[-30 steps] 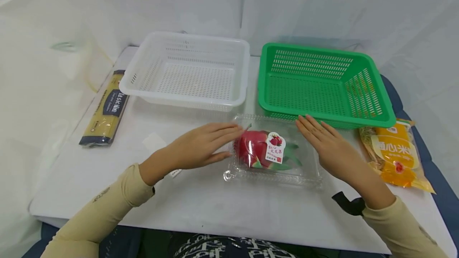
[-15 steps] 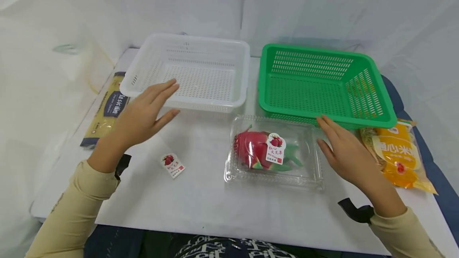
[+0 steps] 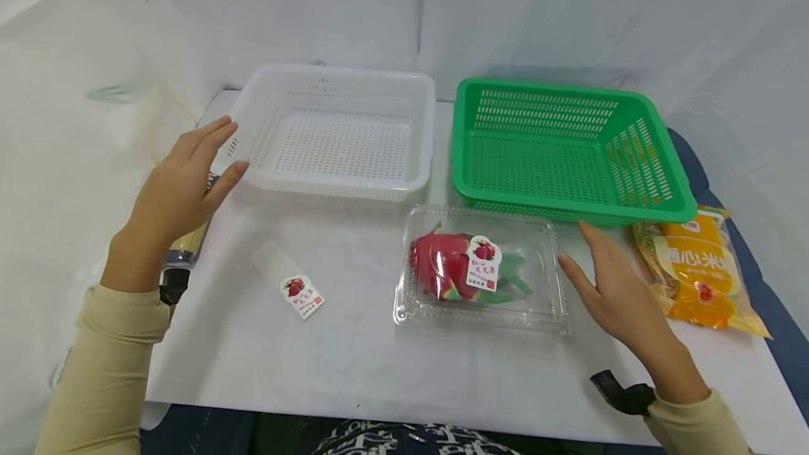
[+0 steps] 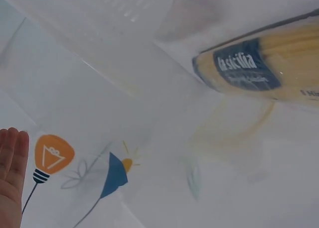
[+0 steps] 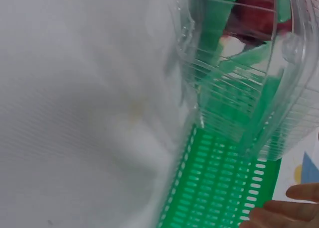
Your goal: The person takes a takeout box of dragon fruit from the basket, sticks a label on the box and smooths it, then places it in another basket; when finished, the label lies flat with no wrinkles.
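Running along the bottom of my head view, the front edge of the table point(image 3: 354, 364) is leaving a broad white stretch between itself and the clear box point(image 3: 537, 309). At the back, the table is meeting a white sheet point(image 3: 354, 5), while the left sleeve point(image 3: 101, 364) is hiding much of the left edge.

My right hand point(image 3: 622, 300) is hovering just beside the box's right side, its visible fingers straight and empty, the thumb spreading wide; I cannot tell whether the thumb tip is touching the box. Inside the box, a red dragon fruit point(image 3: 444, 265) is lying toward the left end. My left hand point(image 3: 177, 192) is blocking most of the yellow pack point(image 4: 269, 58) from the head view, fingers stretching out straight, thumb standing apart, gripping nothing; the left wrist view is showing pack and hand well apart.

The white basket point(image 3: 344, 149) is standing just beside the left fingertips, and the green basket point(image 3: 537, 167) is standing close ahead of the right fingertips and the box. An orange bag point(image 3: 701, 272) is lying right of that hand, near the table's right edge. A small label point(image 3: 302, 296) is lying between the left sleeve and the box.
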Demonstrator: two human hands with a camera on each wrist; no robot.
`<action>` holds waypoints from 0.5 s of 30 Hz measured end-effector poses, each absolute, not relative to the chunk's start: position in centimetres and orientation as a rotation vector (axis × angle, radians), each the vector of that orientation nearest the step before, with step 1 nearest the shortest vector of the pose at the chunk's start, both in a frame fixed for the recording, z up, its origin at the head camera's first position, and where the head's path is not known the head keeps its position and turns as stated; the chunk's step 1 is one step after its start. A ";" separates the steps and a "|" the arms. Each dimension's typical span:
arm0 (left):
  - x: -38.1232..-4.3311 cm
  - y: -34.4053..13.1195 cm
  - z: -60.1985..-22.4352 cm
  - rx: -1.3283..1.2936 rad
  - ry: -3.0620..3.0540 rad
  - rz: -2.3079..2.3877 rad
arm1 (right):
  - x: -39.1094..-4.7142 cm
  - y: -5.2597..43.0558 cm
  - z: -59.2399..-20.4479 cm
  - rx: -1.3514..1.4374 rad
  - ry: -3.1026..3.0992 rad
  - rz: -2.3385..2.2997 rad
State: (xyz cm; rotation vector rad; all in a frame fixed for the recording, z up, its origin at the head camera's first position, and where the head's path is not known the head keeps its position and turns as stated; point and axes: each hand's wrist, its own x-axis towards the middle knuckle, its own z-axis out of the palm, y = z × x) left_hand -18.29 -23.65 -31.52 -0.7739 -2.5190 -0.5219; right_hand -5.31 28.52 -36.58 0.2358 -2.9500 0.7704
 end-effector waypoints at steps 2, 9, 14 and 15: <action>-18.5 -24.2 -31.5 -0.726 -2.561 -0.534 | -5.1 28.6 -36.9 0.209 -2.943 0.822; -19.8 -26.1 -31.6 -0.506 -2.810 -0.635 | -4.5 28.6 -37.9 0.116 -2.956 0.978; -21.5 -27.2 -32.3 -0.393 -2.945 -0.682 | -4.3 28.4 -38.2 0.061 -2.959 1.077; -21.8 -27.3 -32.5 -0.383 -2.960 -0.687 | -4.2 28.4 -38.3 0.053 -2.960 1.092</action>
